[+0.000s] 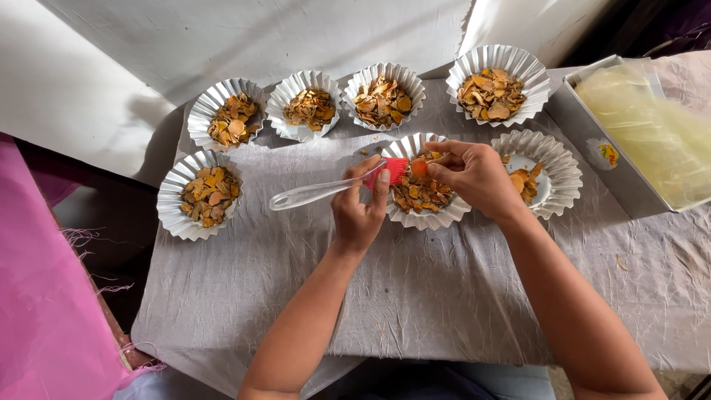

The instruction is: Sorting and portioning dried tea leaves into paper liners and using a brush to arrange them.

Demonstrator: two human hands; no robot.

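Observation:
My left hand (361, 207) grips a brush (318, 191) with a clear handle and a red bristle head, which rests at the rim of a fluted foil tray (437, 216) full of orange-brown dried slices. My right hand (474, 174) hovers over that same tray and pinches one orange slice (419, 167) right beside the red brush head. Just right of it sits another foil tray (555, 163), mostly bare, with a few slices partly hidden behind my right hand.
Several more foil trays of dried slices stand along the back and left, such as one at the left (172, 200) and one at the back right (511, 58). A metal box (600, 148) holding clear yellowish bags sits at right. Grey cloth (415, 296) covers the table; pink fabric (44, 296) hangs left.

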